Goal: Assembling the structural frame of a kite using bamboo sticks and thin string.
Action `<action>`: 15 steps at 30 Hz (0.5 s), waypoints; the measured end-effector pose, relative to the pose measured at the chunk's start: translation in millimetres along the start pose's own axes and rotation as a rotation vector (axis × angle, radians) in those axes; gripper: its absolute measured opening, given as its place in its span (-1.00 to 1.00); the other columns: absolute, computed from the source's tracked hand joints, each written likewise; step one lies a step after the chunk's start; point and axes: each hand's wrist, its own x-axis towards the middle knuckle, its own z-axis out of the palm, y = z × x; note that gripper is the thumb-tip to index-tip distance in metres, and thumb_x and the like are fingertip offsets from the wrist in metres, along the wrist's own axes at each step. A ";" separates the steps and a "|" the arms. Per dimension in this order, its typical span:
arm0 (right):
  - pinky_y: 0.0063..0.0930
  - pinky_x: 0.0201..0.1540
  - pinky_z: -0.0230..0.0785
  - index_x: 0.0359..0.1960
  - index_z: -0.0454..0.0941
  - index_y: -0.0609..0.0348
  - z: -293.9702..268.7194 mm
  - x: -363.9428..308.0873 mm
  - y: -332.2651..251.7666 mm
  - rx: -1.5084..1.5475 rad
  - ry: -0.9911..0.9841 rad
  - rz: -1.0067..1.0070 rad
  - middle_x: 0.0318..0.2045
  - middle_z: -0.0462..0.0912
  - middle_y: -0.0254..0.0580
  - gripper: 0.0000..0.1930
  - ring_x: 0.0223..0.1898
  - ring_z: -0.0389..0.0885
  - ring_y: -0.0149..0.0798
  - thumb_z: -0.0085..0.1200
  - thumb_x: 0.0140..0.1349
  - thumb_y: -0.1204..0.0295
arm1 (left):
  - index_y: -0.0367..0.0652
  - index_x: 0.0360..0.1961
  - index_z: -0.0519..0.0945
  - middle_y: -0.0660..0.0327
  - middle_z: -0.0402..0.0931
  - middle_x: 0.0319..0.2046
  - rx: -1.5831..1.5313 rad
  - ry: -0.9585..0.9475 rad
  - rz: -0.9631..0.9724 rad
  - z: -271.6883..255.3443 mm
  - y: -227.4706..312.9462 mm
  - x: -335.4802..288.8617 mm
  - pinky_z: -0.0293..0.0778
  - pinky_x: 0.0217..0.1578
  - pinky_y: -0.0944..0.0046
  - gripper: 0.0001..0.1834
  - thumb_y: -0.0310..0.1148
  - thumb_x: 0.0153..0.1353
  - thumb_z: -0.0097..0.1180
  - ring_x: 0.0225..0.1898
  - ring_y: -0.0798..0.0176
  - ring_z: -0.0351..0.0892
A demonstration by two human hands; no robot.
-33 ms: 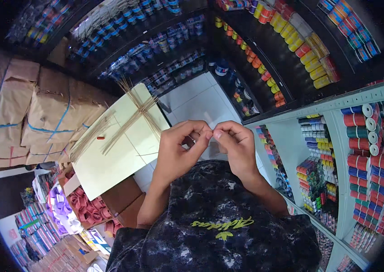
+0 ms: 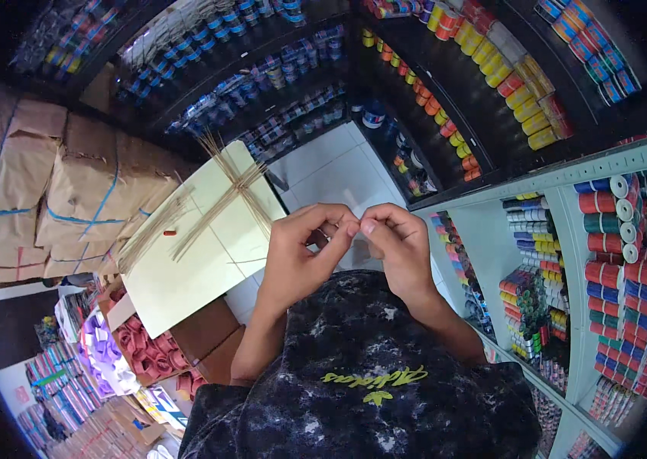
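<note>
While your left hand [image 2: 300, 243] and right hand [image 2: 401, 249] pinch tip to tip right of the worktop [image 2: 159, 294], probably for fine control, I can't tell what's between them; thin sticks [image 2: 239, 186] lie crossed on that worktop, likely for easy reach.

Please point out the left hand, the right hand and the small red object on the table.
Left hand [image 2: 292, 246]: head view, back of the hand.
Right hand [image 2: 405, 249]: head view, middle of the hand.
Small red object [image 2: 170, 232]: head view, its middle.
</note>
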 end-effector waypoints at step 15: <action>-0.70 -0.43 0.09 -0.29 0.58 0.26 -2.0 7.0 -4.3 -0.007 -0.229 -0.084 -0.48 0.47 -0.55 -0.83 -0.46 0.27 -0.68 0.23 0.30 0.39 | -0.27 -0.17 0.69 0.32 0.64 -0.37 -0.255 -0.183 -0.075 -19.9 13.7 1.1 0.35 -0.46 0.55 -0.89 -0.55 0.28 0.25 -0.45 0.60 0.49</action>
